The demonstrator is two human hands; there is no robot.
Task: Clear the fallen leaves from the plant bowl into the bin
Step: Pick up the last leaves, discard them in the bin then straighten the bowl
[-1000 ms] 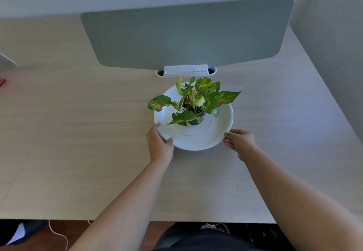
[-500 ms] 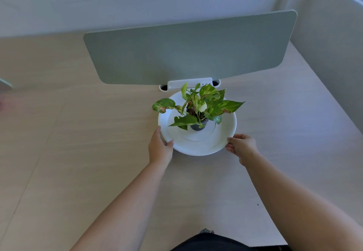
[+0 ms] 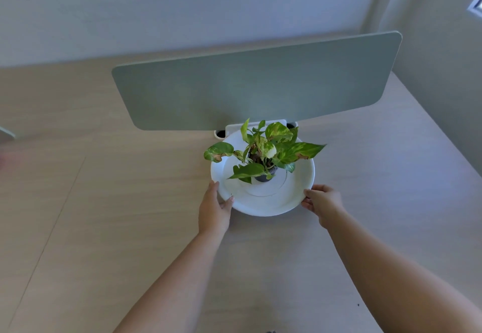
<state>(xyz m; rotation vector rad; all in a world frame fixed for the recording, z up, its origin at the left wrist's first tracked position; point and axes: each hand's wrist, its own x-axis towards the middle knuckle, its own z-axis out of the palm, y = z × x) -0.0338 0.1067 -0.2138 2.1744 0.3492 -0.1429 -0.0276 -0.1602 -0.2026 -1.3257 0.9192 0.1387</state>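
Both hands are gripping the white bowl (image 3: 263,202) by its near rim, one on each side. The left hand (image 3: 214,208) is sitting at the near-left edge, thumb hooking over the lip, fingers running alongside and under the rim. The right hand (image 3: 323,202) is mirroring it at the near-right edge, fingers curling onto the rim. Neither grip is released; each is grasping the bowl, nothing else.

The bowl is resting on the tabletop (image 3: 104,228), just in front of the grey-green divider panel (image 3: 255,85). The plant (image 3: 263,150) is standing in a small dark pot (image 3: 264,176), set toward the far half of the bowl, so it is lying straight ahead of both grips, roughly midway between them. Neither hand is clearly nearer.

Loose leaves: can't make out any on the white surface, only a few dark specks near the left thumb. Some attached leaves are browning at the edges.

No bin in view, so direction of the carry can't be judged.
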